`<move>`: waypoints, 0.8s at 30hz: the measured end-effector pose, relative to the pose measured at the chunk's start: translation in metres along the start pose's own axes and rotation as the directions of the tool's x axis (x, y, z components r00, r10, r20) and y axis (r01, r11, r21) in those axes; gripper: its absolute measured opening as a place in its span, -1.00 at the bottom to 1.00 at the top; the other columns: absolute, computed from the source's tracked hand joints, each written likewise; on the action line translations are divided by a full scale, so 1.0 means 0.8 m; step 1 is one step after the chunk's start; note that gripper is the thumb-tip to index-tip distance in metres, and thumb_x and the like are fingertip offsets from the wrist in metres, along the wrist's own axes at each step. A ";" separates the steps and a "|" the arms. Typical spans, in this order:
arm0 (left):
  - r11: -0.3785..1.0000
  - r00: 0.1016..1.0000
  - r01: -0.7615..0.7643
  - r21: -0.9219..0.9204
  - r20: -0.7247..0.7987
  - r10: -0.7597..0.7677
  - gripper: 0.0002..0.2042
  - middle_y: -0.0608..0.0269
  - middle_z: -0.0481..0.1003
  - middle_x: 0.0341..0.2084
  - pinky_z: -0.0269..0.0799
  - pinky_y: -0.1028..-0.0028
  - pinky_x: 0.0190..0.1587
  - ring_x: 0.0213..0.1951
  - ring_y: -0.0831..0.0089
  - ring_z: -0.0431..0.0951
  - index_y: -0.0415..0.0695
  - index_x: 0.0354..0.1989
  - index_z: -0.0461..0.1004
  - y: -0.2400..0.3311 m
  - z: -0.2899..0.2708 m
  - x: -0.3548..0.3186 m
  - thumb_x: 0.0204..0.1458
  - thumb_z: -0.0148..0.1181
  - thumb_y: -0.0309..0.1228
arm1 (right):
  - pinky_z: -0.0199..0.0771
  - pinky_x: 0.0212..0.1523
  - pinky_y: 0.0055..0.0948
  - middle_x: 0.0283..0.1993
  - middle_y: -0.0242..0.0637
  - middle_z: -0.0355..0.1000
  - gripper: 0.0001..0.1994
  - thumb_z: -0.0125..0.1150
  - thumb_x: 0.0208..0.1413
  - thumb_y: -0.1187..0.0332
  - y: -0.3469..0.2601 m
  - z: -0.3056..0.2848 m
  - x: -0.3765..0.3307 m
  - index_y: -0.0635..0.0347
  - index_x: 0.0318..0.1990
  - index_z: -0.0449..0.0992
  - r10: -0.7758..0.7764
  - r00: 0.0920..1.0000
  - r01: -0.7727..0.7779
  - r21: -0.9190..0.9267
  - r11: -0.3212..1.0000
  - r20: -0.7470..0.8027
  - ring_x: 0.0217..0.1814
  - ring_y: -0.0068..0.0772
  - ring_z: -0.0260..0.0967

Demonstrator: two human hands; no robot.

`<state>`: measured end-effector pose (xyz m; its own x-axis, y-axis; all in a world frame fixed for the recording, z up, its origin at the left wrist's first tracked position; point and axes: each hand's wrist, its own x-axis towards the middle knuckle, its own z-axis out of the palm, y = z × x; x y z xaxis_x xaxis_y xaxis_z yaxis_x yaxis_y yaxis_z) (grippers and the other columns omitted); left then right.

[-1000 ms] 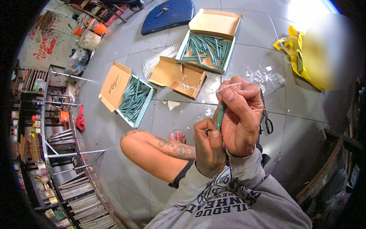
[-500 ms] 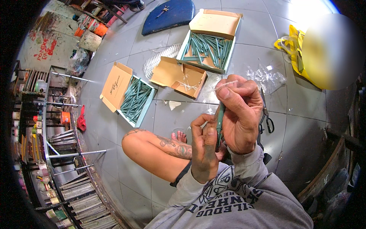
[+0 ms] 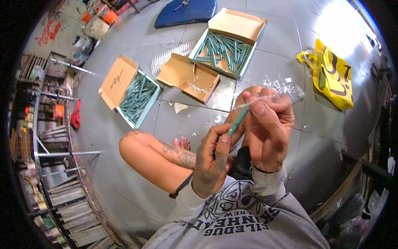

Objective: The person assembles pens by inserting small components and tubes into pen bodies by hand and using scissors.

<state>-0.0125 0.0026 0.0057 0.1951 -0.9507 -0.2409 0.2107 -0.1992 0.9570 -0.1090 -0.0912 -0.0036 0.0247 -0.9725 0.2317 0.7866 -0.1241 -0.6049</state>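
Observation:
A slim dark green pen (image 3: pixel 238 122) slants up and to the right, its near end wrapped in the fingers and thumb of my left hand (image 3: pixel 210 162). Its far end meets a narrow clear strip (image 3: pixel 259 100) with faint white markings. My right hand (image 3: pixel 271 130) pinches that strip between thumb and fingers. Whether the strip sticks to the pen cannot be told. Beyond my hands, similar green pens lie piled in a left carton (image 3: pixel 117 83) and a far carton (image 3: pixel 238 25).
Between the cartons, a small brown box (image 3: pixel 176 68) holds thin white sticks. A row of clear plastic (image 3: pixel 168 58), scraps of clear film (image 3: pixel 286 88), a yellow bag (image 3: pixel 338 79) and a blue cushion (image 3: pixel 186 12) lie on the tiles. A metal rack (image 3: pixel 70 154) stands left.
The pen now tilts further to the right, with more of its upper length showing. My hands have drawn somewhat apart. The view has shifted, and the scissors no longer show.

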 end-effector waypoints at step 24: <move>0.853 0.897 -0.441 0.279 0.100 0.430 -0.56 0.12 0.41 -0.49 0.33 0.45 -0.37 -0.49 0.36 0.43 -0.35 0.02 0.40 0.012 -0.029 0.001 0.15 -0.16 -0.24 | 0.13 0.31 0.11 -0.37 -0.36 0.26 -0.79 0.18 -0.03 0.69 -0.028 0.000 -0.039 0.14 -0.41 0.34 0.185 0.983 -0.182 -0.189 0.965 0.001 -0.27 -0.44 0.32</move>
<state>0.0123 0.0051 0.0111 0.1699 -0.9624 0.2120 -0.1731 0.1827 0.9678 -0.1277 -0.0584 0.0028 0.1708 -0.9784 0.1165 0.6377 0.0197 -0.7700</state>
